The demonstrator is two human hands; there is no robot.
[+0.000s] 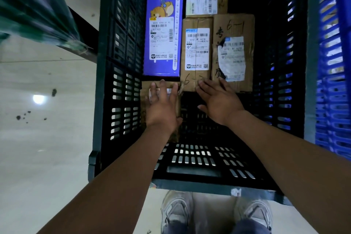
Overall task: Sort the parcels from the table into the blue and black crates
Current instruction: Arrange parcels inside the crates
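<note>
So, both hands are reached down into the black crate (121, 81). The left hand (163, 108) is laid flat on a small brown parcel (145, 89) in the near left corner, with fingers straight and nothing gripped. The right hand (218, 100) is spread open too, and the near edge of the middle cardboard box (196, 49) is touched by its fingertips. A purple box (163, 5) is packed just left of that one. The blue crate (334, 62) is seen right beside the black one.
</note>
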